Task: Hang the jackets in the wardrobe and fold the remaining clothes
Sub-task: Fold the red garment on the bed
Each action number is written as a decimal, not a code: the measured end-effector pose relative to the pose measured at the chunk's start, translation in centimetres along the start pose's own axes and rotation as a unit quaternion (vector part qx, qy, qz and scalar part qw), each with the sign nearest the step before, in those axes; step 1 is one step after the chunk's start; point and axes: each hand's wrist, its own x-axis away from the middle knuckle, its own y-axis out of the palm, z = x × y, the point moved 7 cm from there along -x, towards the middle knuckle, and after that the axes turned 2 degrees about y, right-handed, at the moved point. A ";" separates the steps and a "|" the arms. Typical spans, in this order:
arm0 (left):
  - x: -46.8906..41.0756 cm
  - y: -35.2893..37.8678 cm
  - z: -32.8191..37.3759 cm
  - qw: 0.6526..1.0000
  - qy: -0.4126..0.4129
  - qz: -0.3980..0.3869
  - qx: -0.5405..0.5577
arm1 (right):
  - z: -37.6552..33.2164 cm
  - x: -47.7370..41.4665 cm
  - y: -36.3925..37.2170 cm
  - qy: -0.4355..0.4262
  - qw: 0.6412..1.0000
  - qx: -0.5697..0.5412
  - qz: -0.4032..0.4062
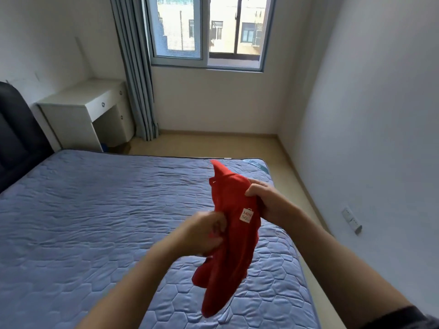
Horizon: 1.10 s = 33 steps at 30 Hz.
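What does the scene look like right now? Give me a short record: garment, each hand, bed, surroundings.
garment: red garment, bunched, not folded, hanging over the bed
label: white label on the garment, facing the camera
left hand: left hand grips the garment's middle; blurred
right hand: right hand grips the garment's upper part
bed: bed with blue quilted cover, no other clothes seen on it
surroundings: white desk beside the bed, window with a curtain drawn aside
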 end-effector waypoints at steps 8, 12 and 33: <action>-6.4 -1.9 -3.1 0.980 -0.108 -0.022 0.166 | -5.4 3.4 -0.2 -0.085 0.996 0.017 -0.026; -8.5 3.1 -1.1 0.962 -0.099 -0.175 0.186 | -8.8 5.6 -0.3 -0.123 0.990 0.006 -0.070; -10.7 -9.5 -1.1 0.979 -0.171 0.049 0.099 | -7.9 8.1 -6.2 -0.049 0.824 0.552 0.120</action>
